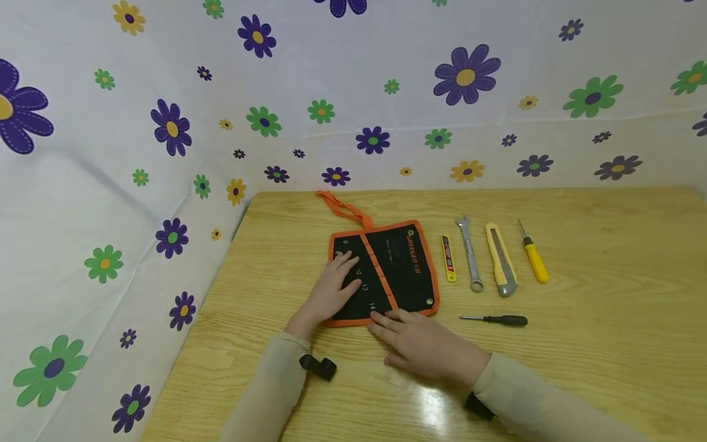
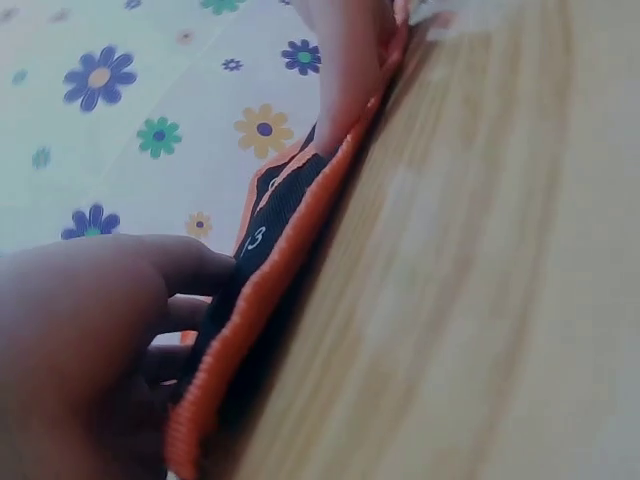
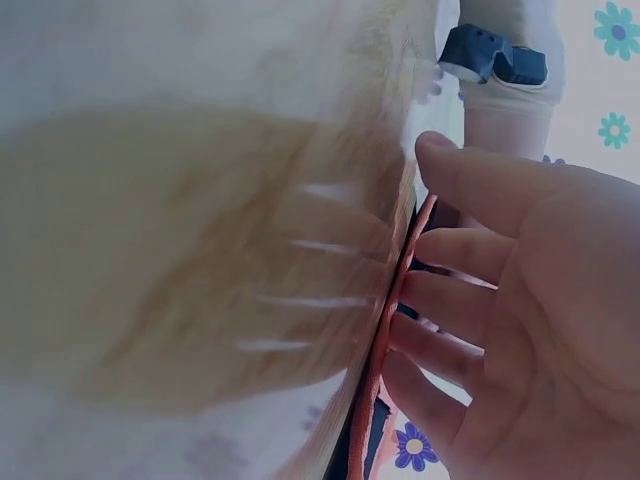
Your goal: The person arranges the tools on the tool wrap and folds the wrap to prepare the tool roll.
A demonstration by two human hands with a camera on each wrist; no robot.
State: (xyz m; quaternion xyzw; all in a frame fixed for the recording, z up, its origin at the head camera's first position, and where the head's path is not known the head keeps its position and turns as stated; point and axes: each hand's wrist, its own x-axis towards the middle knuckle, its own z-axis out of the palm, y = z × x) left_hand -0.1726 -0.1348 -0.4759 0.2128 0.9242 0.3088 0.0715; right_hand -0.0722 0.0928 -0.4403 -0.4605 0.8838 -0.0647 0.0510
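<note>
My black, orange-edged pouch (image 1: 407, 270) lies spread out on the worktop (image 1: 607, 356), white numbers facing up, orange strap (image 1: 360, 217) trailing from its far edge.

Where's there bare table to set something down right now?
Widest: the table right of the yellow screwdriver. Another patch lies between the pouch and the flowered cloth to its left. Crowded: the row of blade pack, wrench and cutter, and the pouch's near edge, where the right hand rests.
</note>
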